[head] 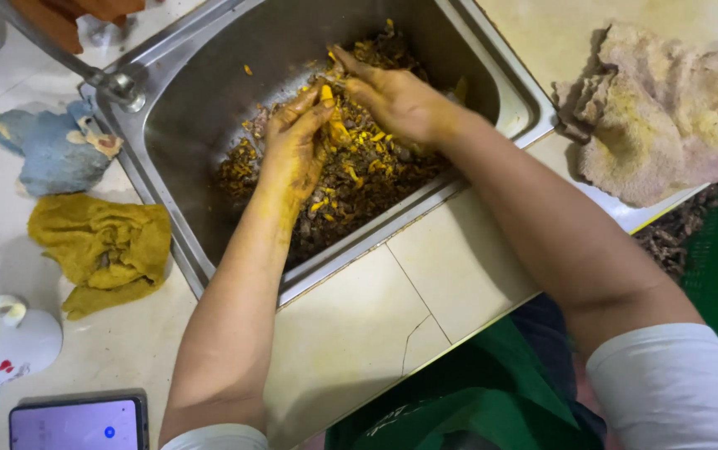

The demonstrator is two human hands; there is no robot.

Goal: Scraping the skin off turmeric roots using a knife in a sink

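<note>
Down in the stainless steel sink (200, 108), both hands work in a heap of turmeric roots and peelings (359, 179) that covers the basin floor toward its near wall. The left hand (295, 150) lies over the middle of the heap, its fingers curled loosely around a bright orange piece of turmeric (331, 117), thumb and forefinger pinching it. The right hand (396, 98) meets it from the far side, fingers bent and pressed against the same piece, so the two hands touch at the root. Both hands and forearms are stained yellow.

On the countertop (359, 325) to the left of the sink, a crumpled mustard-yellow cloth (105, 250) lies just beside the sink's rim, and a blue-grey rag (55, 150) sits beyond it, near the tap (113, 83) at the sink's corner. Nearer the countertop's front edge on the left stand a white mug (5, 342) and a phone (80, 423) with its screen lit. To the right of the sink, a pale, yellow-stained towel (667, 108) is bunched up at the countertop's far right edge. A cracked tile shows in the countertop near the front edge, between the two forearms.
</note>
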